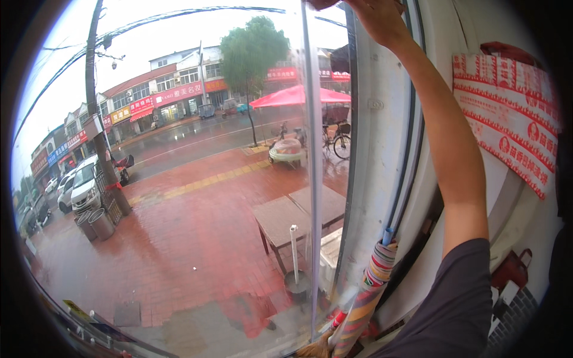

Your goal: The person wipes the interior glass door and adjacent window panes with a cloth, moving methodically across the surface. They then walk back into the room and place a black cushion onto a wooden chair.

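My right arm reaches up along a pale window or door frame (380,134), its dark sleeve at the lower right. At the top edge of the picture my right hand (380,20) is mostly cut off, near the upper part of the frame. A dark reddish shape (320,3) shows beside it at the rim; I cannot tell what it is or whether the hand grips it. Left of the arm is a clear glass panel with an upright metal edge (309,134). My left hand is out of view.
Below the arm, a rolled striped cloth (374,286) leans beside broom bristles (315,347). A red-and-white printed bag (506,121) hangs at right. Outside are a brown table (282,219), a bucket with a white pipe (293,255), a utility pole (91,89) and wet red paving (192,241).
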Tool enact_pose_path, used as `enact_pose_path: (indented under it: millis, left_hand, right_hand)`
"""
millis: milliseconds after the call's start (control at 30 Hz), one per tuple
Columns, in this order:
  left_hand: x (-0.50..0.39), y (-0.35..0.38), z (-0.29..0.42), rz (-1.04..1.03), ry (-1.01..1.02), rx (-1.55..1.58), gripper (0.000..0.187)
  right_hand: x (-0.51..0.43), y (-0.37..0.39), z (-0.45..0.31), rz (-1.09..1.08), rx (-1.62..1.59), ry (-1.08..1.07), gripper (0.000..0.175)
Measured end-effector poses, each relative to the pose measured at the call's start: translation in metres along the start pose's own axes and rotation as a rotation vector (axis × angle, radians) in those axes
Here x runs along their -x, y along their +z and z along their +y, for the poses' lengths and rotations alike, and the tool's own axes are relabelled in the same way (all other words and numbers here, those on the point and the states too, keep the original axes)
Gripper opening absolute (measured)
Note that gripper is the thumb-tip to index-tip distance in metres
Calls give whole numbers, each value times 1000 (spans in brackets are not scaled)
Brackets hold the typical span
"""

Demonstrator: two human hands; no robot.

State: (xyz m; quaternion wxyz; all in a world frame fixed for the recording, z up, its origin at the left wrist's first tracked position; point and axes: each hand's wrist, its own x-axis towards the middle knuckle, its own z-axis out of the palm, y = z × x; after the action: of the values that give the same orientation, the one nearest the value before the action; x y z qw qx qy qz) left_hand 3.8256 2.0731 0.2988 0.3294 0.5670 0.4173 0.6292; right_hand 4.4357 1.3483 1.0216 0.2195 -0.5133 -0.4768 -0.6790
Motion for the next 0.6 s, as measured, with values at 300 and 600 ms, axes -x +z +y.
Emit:
enact_pose_path:
  millis: [300, 600]
  left_hand:
    - [-7, -4, -10, 32, -234, -313, 38]
    - [-10, 4, -10, 32, -256, -244, 37]
  right_hand:
    - [207, 0, -160, -288, 251, 562, 58]
    - [139, 3, -120, -58, 297, 175, 69]
